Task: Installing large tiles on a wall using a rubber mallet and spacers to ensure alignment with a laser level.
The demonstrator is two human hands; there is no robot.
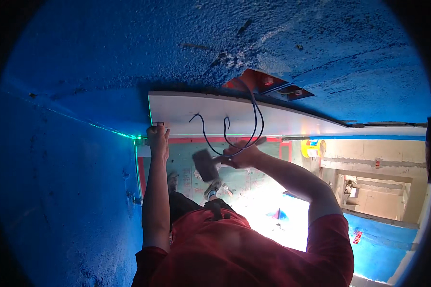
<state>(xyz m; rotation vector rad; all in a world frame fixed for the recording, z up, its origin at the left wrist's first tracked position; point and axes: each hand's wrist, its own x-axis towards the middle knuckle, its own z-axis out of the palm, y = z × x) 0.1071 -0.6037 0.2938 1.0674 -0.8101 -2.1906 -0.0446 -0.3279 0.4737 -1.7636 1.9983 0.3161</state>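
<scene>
In the head view, has the left hand [158, 139] up at the lower edge of a pale panel [182, 106], near its left end, with fingertips apparently against the face. Impossible to make out whether pinching that edge or only pressing on it. Has the right hand [242, 156] wrapped round the handle of a dark mallet [205, 165], fingers pressed together on the grip; just to the left of those fingers, the blocky head, hanging apart from the panel. From beside the left fingers to well right of the right ones, the length of the same panel, set along a blue wall [201, 28]. Above the right fingers, dark blue wires [256, 103], looping down and crossing in front of that hand; unclear whether touching it. Farther above, a red-edged recess [249, 79] in the wall. Close on the left of the left fingers, a green light line [122, 134]; well to the right of the right fingers, a yellow bucket [311, 148]. Judging by this, seems to be at the step of steadying and adjusting the panel, mallet at the ready. Calls next for clearing the wire loops, guarding the left fingers and striking lightly, if at all.
</scene>
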